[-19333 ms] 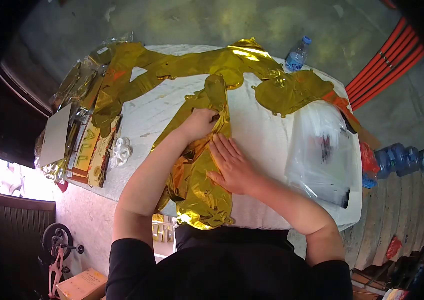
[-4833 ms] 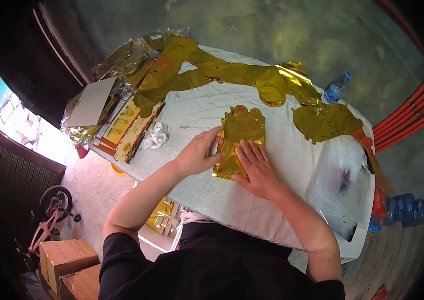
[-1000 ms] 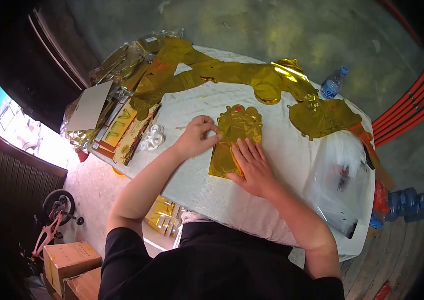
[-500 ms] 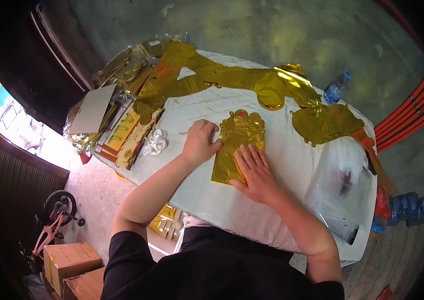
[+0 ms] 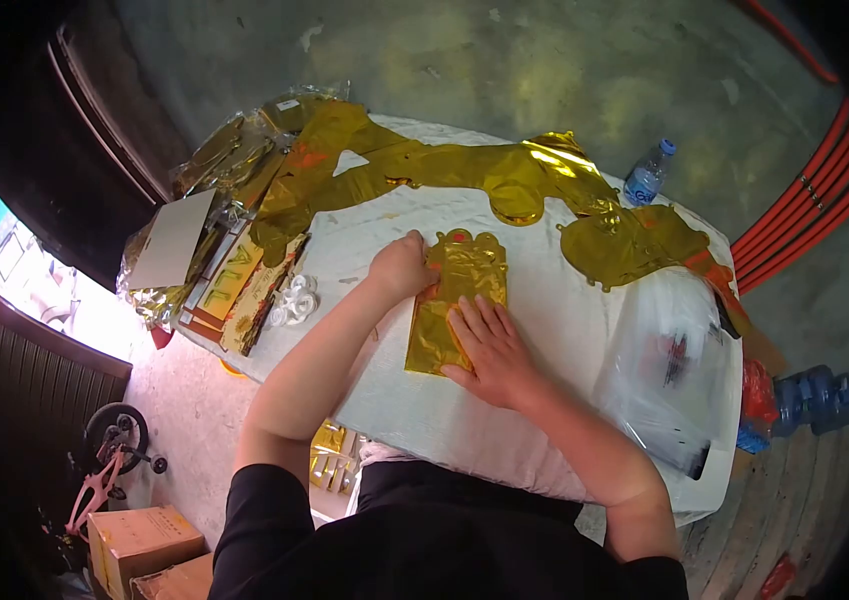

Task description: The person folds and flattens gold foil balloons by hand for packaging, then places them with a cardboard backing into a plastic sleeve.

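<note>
A folded gold foil balloon [image 5: 472,272], flat and wrinkled with a red spot at its top, lies on the white-covered table in front of me. My left hand [image 5: 402,268] is closed at its upper left edge, the thumb side against the foil; the fingertips are partly hidden. Across its lower right part my right hand [image 5: 492,352] rests flat, fingers stretched out and pressing on the foil. Behind it stretches a long string of flat gold foil [image 5: 444,165], and a rounded gold piece [image 5: 624,248] lies to the right.
White ribbon rolls [image 5: 294,300] sit left of my hands, near printed packages [image 5: 229,285] and a pale card [image 5: 172,238]. A water bottle [image 5: 650,172] stands at the far right edge. Clear plastic bags [image 5: 659,375] cover the right side. Cardboard boxes [image 5: 144,540] are on the floor.
My left hand's fingers have curled in tighter at the foil's edge. My right hand stays flat on the foil. The whole view has shifted slightly.
</note>
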Demonstrator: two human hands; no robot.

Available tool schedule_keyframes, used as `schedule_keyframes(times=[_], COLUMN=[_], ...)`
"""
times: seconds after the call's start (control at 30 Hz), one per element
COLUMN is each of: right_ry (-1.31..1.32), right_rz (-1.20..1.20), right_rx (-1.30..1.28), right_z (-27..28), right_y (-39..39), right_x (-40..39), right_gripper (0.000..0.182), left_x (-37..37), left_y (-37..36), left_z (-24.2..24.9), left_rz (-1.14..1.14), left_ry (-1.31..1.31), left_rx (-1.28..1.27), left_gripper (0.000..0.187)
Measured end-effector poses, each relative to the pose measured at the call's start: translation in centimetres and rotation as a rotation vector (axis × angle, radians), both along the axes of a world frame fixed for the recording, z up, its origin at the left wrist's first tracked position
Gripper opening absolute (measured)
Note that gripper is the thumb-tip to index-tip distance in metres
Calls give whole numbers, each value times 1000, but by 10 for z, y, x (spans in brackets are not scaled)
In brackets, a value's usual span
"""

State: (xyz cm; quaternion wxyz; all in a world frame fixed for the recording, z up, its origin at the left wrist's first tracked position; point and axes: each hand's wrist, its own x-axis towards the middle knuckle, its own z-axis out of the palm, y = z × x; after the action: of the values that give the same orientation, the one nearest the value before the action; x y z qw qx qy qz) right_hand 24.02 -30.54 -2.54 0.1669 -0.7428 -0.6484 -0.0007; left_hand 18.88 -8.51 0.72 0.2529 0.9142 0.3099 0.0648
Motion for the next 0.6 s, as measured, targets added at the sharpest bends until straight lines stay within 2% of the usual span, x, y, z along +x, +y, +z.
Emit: schedule_keyframes(times=[0.1,0.17,0.3,0.37,0.47,0.6], right_ry=[1,11,13,22,9,26], right_rz=[5,3,12,15,20,32], right_rx=[6,6,19,24,14,24], right_z=[3,3,4,3,5,5], right_y=[3,2,2,1,1,1], right_x=[2,0,1,1,2,1], right_gripper=[73,73,72,72,72,72], left_x=[8,11,12,11,5,1], left_y=[17,22,26,29,18,18], left_z=[-13,-11,-13,-20,-11,-21], left_rz=[-61,-60,-63,-75,-69,-44], left_ry=[-6,42,88,-26,-126,-181], left_rx=[1,-120,-183,-370,-386,-379], left_gripper=[51,41,33,30,20,19])
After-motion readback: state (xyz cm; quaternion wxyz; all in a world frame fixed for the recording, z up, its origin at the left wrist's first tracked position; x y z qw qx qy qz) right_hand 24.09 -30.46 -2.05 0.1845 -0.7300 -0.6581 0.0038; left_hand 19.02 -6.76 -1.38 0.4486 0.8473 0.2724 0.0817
